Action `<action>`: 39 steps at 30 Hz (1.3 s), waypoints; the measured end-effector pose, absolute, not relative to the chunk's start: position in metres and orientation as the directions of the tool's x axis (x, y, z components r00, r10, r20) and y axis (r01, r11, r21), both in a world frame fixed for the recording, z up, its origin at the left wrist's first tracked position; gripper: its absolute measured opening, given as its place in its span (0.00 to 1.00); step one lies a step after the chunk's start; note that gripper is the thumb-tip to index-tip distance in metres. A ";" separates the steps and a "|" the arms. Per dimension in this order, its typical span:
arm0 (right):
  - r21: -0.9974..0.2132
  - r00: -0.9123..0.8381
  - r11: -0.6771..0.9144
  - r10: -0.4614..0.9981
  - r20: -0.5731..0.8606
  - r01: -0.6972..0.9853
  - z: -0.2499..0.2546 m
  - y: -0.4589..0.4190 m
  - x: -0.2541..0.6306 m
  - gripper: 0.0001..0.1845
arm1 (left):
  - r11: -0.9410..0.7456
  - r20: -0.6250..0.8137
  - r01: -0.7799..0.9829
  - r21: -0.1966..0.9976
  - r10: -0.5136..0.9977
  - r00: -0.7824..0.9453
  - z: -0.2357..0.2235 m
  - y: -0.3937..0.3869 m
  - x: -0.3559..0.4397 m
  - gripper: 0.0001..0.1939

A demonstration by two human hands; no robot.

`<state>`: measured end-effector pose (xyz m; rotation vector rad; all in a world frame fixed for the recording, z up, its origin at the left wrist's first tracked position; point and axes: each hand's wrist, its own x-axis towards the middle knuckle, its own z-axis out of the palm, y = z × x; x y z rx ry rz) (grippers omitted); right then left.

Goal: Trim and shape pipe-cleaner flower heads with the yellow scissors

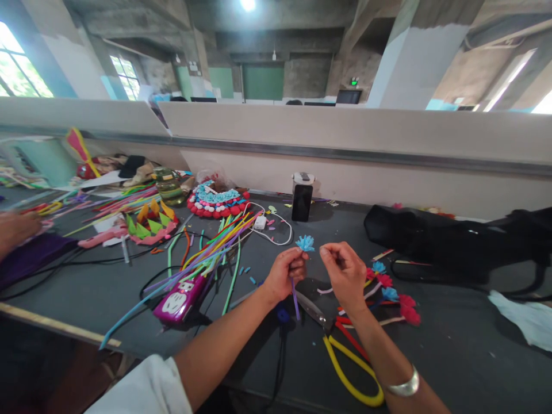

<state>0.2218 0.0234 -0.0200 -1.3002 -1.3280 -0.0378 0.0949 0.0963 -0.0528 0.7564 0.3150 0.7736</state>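
Between the fingers of my left hand (287, 273) is a blue flower (305, 243) on a purple pipe-cleaner stem (295, 299); the petals stick up above the thumb. My right hand (345, 267) is just right of the flower, apart from it, with thumb and fingertips pinched together. Anything in that pinch is too small to make out. Scissors (321, 316) with yellow handles lie on the table below my hands. Partly behind my right forearm are several finished flowers, among them a pink flower (409, 310) and a blue flower (390, 294).
A bundle of coloured pipe cleaners (215, 244) lies left, over a purple case (179, 302). Behind are a beaded blue-and-red piece (219, 198), a phone (302, 202) standing upright and a white cable (290, 230). A black bag (457, 247) lies right. Another person's hand (17, 230) is far left.
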 end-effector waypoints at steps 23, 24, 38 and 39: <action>-0.583 0.247 0.385 0.641 0.727 0.715 -0.023 0.027 0.217 0.04 | 0.483 -0.011 -0.443 0.755 0.686 0.728 -0.049 0.090 0.095 0.15; -0.581 0.248 0.385 0.638 0.729 0.717 -0.023 0.026 0.217 0.04 | 0.476 -0.011 -0.443 0.759 0.690 0.724 -0.048 0.090 0.095 0.16; -0.515 0.216 0.398 0.593 0.776 0.759 -0.025 0.027 0.218 0.04 | 0.395 -0.033 -0.474 0.787 0.794 0.606 -0.051 0.088 0.098 0.19; -0.513 0.214 0.397 0.593 0.776 0.761 -0.025 0.027 0.218 0.03 | 0.394 -0.036 -0.474 0.787 0.797 0.603 -0.051 0.088 0.098 0.19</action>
